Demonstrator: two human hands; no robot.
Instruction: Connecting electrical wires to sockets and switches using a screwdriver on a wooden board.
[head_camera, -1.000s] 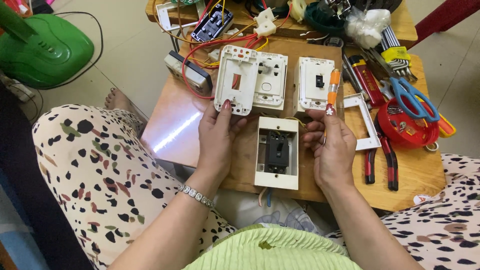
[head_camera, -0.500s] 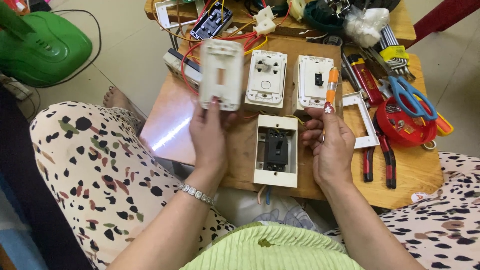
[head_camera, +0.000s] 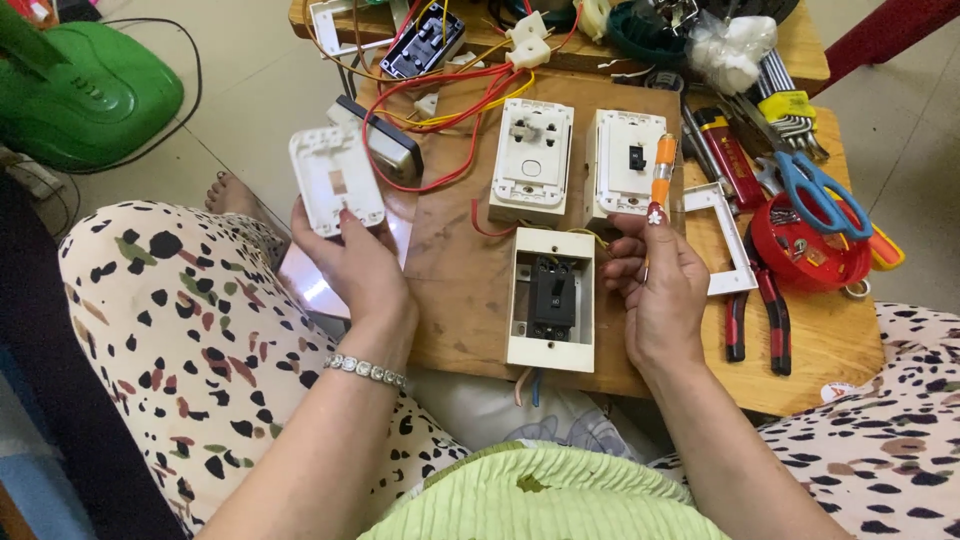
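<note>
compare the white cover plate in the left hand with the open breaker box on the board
The cover plate is lifted off the board in the left hand; the breaker box lies flat on the wooden board. The plate is a thin closed panel with a small window; the box is open, showing a black breaker inside with wires at its lower end. Both are white rectangular plastic.

a low wooden table (head_camera: 800, 350) stands on a pale, smooth floor (head_camera: 240, 90). left of the table a green plastic appliance (head_camera: 85, 85) sits on the floor, a dark cord (head_camera: 190, 75) looping beside it. soft, even light.
</note>
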